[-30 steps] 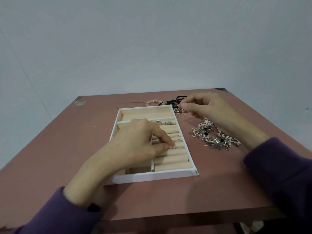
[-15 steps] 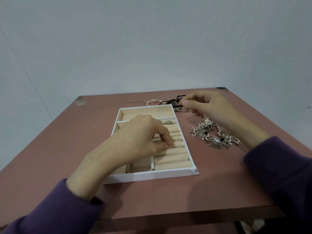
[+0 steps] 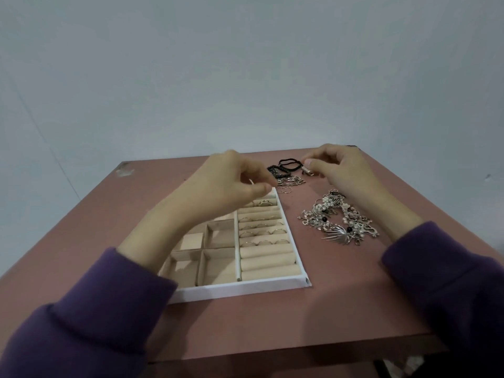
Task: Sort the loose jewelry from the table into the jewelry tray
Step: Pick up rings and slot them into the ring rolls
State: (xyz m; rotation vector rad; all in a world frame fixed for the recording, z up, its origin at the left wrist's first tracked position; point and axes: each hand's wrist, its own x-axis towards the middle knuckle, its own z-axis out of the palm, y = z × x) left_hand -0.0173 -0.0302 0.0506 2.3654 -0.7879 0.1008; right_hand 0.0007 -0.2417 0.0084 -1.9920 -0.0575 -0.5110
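Right hand (image 3: 341,167) pinches small silver piece (image 3: 308,171); left hand (image 3: 231,184) curled over tray (image 3: 237,289) (holding anything? cannot tell). Keep pinch firm, lower into free compartment.

I see a white jewelry tray (image 3: 240,289) lined beige, purple sleeves (image 3: 95,309), black hair ties (image 3: 289,165), a silver clip (image 3: 308,171) and a reddish-brown table (image 3: 341,296).

We see white jewelry tray (image 3: 240,285), beige-lined, lying flat; rings (image 3: 263,232) slotted in its right-side rolls. Loose right of it: silver-and-pearl tangle (image 3: 338,222). Past far corner: black bands (image 3: 289,165), thin hoops (image 3: 283,190), small silver piece (image 3: 308,172).
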